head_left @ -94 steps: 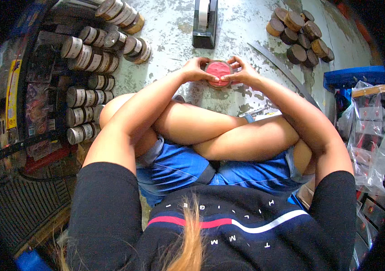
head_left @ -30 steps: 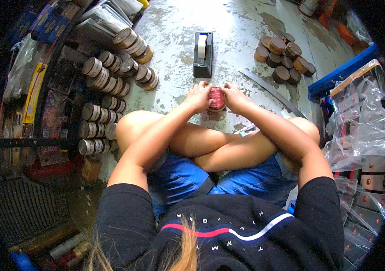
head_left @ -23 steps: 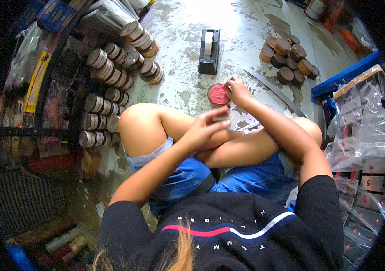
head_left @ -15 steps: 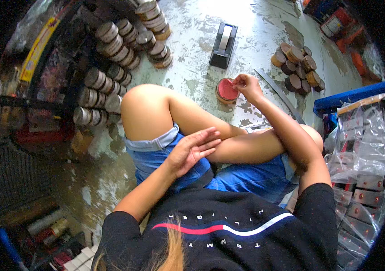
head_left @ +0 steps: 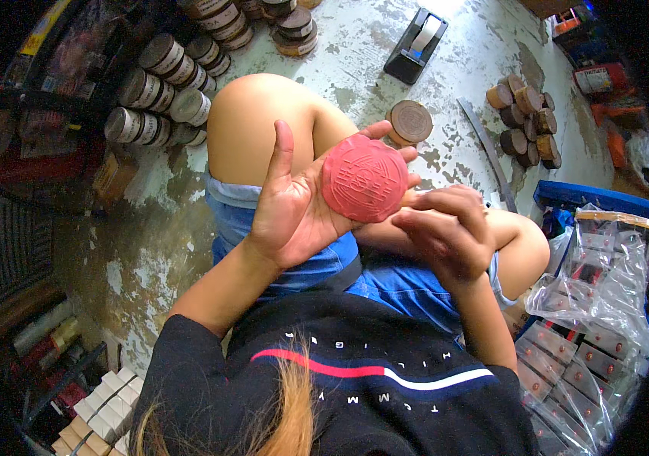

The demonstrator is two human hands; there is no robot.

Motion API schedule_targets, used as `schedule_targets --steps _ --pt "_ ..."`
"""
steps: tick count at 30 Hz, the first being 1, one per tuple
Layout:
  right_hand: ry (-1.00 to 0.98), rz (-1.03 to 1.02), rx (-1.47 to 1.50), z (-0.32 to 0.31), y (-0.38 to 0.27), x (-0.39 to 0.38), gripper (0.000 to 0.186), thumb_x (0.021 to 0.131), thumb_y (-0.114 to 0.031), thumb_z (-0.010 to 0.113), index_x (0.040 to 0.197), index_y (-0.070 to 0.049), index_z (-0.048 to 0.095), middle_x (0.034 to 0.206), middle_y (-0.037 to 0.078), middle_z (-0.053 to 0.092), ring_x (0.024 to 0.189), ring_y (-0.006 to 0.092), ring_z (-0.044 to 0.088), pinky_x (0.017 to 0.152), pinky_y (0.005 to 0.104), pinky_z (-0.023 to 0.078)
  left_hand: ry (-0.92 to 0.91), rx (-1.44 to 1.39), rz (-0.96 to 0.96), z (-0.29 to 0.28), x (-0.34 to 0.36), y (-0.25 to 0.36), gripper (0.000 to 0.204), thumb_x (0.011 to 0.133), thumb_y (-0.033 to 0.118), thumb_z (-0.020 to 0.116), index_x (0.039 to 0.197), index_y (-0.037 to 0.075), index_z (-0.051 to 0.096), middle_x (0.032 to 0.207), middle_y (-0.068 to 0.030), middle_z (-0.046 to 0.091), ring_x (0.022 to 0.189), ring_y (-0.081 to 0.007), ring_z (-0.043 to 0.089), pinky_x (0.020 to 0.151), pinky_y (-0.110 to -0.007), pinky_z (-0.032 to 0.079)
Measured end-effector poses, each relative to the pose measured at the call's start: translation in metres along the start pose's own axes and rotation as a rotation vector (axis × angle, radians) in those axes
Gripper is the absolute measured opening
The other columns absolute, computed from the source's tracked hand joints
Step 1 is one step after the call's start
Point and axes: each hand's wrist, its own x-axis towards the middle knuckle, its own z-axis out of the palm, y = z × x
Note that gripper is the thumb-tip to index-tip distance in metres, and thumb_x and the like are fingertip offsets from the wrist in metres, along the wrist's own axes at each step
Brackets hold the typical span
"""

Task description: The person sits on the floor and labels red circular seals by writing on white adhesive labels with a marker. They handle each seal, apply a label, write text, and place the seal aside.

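Observation:
A flat, round red disc [head_left: 364,180] with raised lettering and an uneven edge rests on the upturned palm of my left hand [head_left: 288,209]. The left thumb stretches away from it, and the fingertips show past its far edge. Close by the disc's right edge is my right hand [head_left: 452,232], its fingers curled in and slightly blurred. Whether anything sits between those fingertips is hidden. Beyond the left fingertips, a round brown block [head_left: 411,121] with a ringed top stands on the floor.
A black tape dispenser [head_left: 415,45] stands farther off. To the right lie a long flat metal strip [head_left: 489,152] and a cluster of round brown blocks [head_left: 526,118]. Stacked labelled tins [head_left: 142,90] are at left. Plastic-wrapped packs [head_left: 598,296] lie by a blue crate [head_left: 594,197].
The red disc has come off the brown block and onto my left palm. My left hand has turned palm up; my right hand has drawn back toward me beside it.

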Motion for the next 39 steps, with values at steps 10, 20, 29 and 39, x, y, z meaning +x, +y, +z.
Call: schedule_targets --steps 10,20,29,39 --pt "0.193 0.447 0.433 0.027 -0.005 -0.013 0.025 0.075 -0.006 0.075 0.096 0.000 0.063 0.096 0.011 0.062 0.085 0.0177 0.061 0.076 0.0291 0.049 0.080 0.002 0.044 0.016 -0.016 0.001 0.105 0.078 0.084 0.023 0.147 0.004 0.018 0.147 -0.0236 0.029 0.132 -0.0326 0.037 0.109 -0.046 0.031" --pt "0.031 0.697 0.736 0.052 -0.014 0.001 0.028 0.088 -0.011 0.063 0.112 0.002 0.059 0.091 0.002 0.054 0.082 0.0089 0.052 0.073 0.0217 0.041 0.263 0.925 -0.283 0.000 -0.041 0.048 0.113 0.054 0.097 0.006 0.101 0.004 0.050 0.116 -0.0150 0.060 0.112 -0.0241 0.056 0.096 -0.034 0.044" --pt "-0.119 0.891 1.165 0.080 -0.009 0.008 0.026 0.084 -0.007 0.069 0.108 0.002 0.062 0.092 0.004 0.064 0.082 0.0077 0.060 0.072 0.0218 0.049 0.326 1.052 -0.313 -0.004 -0.055 0.073 0.134 0.046 0.099 0.008 0.114 -0.005 0.059 0.106 -0.0138 0.066 0.100 -0.0197 0.064 0.088 -0.030 0.050" --pt "0.027 1.027 1.443 0.102 -0.011 0.004 0.037 0.087 -0.006 0.065 0.119 -0.001 0.046 0.096 0.010 0.061 0.088 0.0163 0.062 0.070 0.0263 0.053 0.335 1.334 0.026 -0.007 -0.053 0.061 0.130 0.055 0.094 -0.001 0.110 -0.005 0.064 0.098 -0.0161 0.067 0.090 -0.0214 0.066 0.087 -0.032 0.051"
